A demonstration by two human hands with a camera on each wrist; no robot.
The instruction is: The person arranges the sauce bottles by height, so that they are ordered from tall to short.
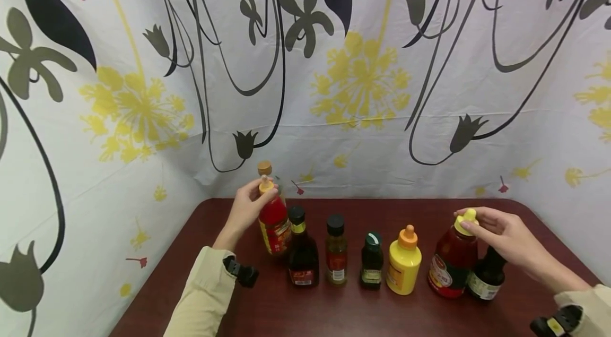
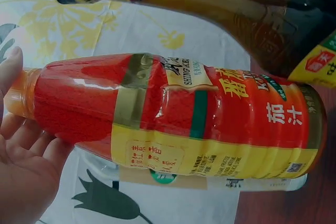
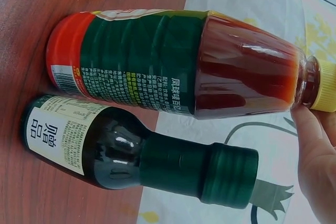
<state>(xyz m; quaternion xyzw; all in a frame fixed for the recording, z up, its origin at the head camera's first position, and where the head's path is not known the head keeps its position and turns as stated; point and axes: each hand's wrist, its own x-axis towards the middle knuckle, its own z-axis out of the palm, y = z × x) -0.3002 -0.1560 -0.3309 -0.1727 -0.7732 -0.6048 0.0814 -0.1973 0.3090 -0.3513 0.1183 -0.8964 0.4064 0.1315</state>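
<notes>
The person's pale sleeves (image 1: 200, 294) are nearest. The left hand (image 1: 249, 205) grasps in its grip the top of a red ketchup bottle (image 1: 275, 225), left of a black-capped bottle (image 1: 303, 257); the right hand (image 1: 508, 233) also has its grip closed at the top of a yellow-capped sauce bottle (image 1: 453, 255), between a yellow squeeze bottle (image 1: 404, 261) and a small dark bottle (image 1: 490, 274).

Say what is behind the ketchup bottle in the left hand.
Behind the ketchup bottle stands another bottle: its orange cap and part of its side show. Most of its body is covered.
</notes>
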